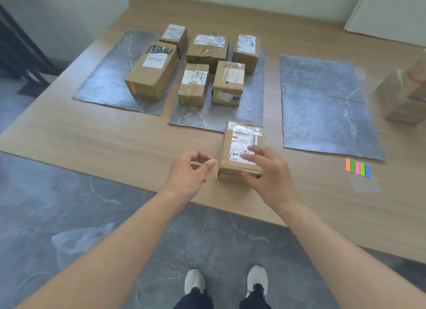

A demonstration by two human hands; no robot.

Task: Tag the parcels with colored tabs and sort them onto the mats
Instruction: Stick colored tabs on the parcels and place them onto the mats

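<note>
Front parcel (pixel 241 147): right hand (pixel 269 172) grips it; left hand (pixel 189 172) curled just beside. Six parcels (pixel 152 71) across left mat (pixel 103 83) and middle mat (pixel 251 106). Colored tabs (pixel 358 167) near right mat (pixel 322 101).

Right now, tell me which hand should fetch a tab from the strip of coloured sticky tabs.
Right, probably. The strip of coloured sticky tabs lies right of the brown cardboard parcel, nearer the right hand. The left hand sits at the parcel's left and would have to cross it.
</note>
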